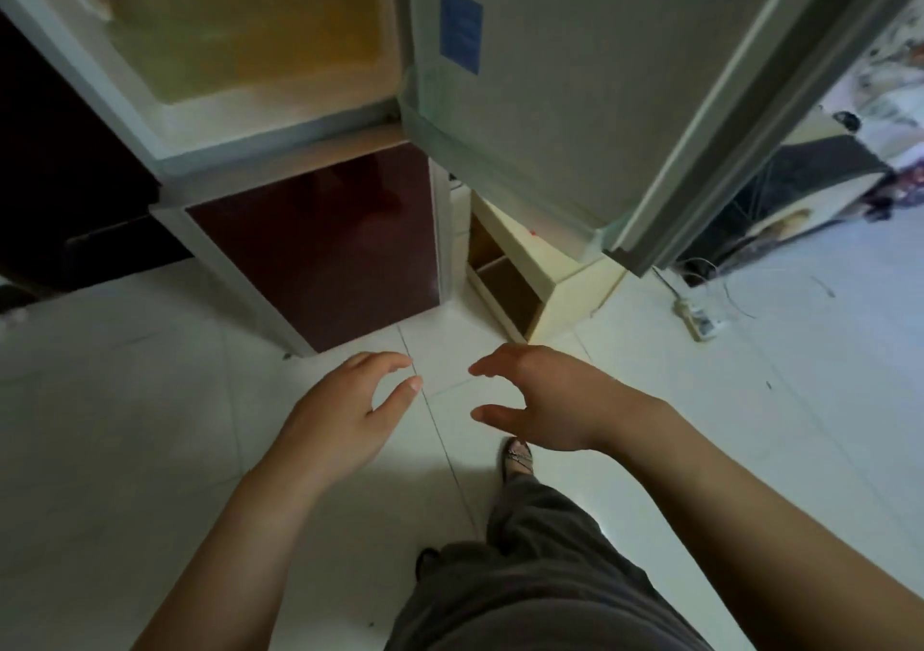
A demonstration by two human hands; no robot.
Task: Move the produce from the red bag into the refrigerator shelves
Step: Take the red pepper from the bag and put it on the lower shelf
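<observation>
Both the left hand and right hand hang empty, grip released, before the open refrigerator; the red bag, seemingly out of view, needs fetching next.

I'm def in someone's home, prob a small apt. Fridge w/ its upper door swung open, dark red lower door, white tile floor, little cream cubby shelf beside it, power strip w/ cords loose on the floor.
</observation>
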